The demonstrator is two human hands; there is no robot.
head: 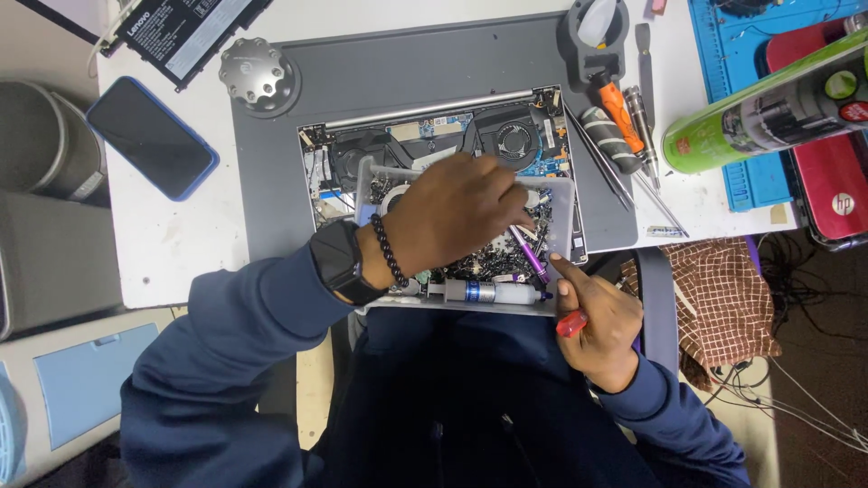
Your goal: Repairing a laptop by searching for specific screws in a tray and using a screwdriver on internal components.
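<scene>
An opened laptop [434,131] lies bottom-up on a grey mat [271,181], its fan [517,140] and boards exposed. Across its near half sits a clear plastic tray [363,185] holding several small dark screws, a purple tool [529,253] and a white syringe [493,291]. My left hand [461,212], with a black watch and bead bracelet on the wrist, reaches into the tray with fingers curled down; what they touch is hidden. My right hand [601,330] is at the tray's near right corner, gripping a red-handled tool [570,323], index finger on the tray's edge.
A phone in a blue case [149,136], a flat black battery [185,32] and a round metal knob [258,72] lie at the left. Right of the laptop are tweezers [606,167], an orange screwdriver [619,108], a green spray can [768,104], a blue mat [750,172] and a red laptop [836,190].
</scene>
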